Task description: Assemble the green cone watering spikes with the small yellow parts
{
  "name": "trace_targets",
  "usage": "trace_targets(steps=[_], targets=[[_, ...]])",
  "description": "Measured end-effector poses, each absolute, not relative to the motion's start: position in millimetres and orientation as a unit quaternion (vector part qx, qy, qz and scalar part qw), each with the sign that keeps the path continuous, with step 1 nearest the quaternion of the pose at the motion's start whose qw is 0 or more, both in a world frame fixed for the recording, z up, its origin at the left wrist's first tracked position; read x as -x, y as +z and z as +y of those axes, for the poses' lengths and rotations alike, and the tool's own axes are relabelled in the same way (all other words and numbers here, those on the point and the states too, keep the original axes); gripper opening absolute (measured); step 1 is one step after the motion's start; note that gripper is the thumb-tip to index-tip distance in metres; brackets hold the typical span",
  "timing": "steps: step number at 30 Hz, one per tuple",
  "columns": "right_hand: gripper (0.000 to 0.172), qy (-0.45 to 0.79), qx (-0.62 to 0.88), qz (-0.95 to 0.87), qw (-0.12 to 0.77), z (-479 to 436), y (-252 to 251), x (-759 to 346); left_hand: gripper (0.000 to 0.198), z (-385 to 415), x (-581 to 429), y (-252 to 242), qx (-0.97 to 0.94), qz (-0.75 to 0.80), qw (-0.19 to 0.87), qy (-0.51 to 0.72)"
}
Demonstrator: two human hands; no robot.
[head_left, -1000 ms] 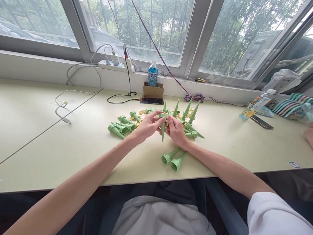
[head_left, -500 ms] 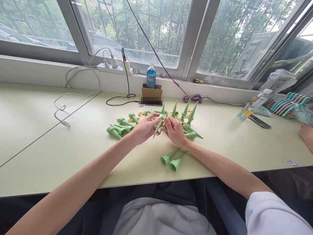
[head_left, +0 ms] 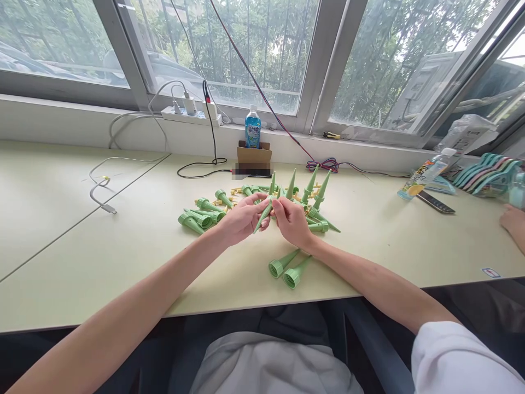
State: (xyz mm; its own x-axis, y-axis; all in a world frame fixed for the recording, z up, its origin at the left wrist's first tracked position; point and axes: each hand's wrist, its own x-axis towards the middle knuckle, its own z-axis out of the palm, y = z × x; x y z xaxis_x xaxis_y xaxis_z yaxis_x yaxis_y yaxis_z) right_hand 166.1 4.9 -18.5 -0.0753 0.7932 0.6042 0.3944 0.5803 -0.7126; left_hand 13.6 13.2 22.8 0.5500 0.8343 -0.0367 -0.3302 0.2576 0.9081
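Observation:
My left hand [head_left: 245, 218] grips a green plastic watering spike [head_left: 262, 216], its tip slanting down toward me. Against the spike's side, my right hand [head_left: 292, 221] is closed in a pinch; its fingers hide what they hold. Behind both hands lies a pile of green spikes and small yellow valve pieces, with several spikes [head_left: 322, 189] standing upright on their caps. To the left rest more green spikes [head_left: 200, 218] on their sides. Nearer the front edge are two loose spikes [head_left: 292, 278], their threaded open ends facing me.
At the back stand a blue bottle [head_left: 252, 128] and a cardboard box [head_left: 254, 156]. Cables [head_left: 200, 169] cross the table [head_left: 123, 262], and a power strip [head_left: 180, 114] sits on the sill. Rightward are a drink bottle [head_left: 424, 176], hangers [head_left: 486, 175] and another person's hand [head_left: 512, 221].
The spike in my left hand has shifted slightly left and down, its tip pointing a little more to the left. My right hand stays pinched beside it.

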Motion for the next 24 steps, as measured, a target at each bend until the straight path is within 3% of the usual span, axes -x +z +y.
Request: trace_targets(steps=[24], targets=[[0.05, 0.238, 0.414, -0.686, 0.55, 6.7, -20.6, -165.1, 0.006, 16.5, -11.3, 23.5, -0.464, 0.296, 0.751, 0.365]])
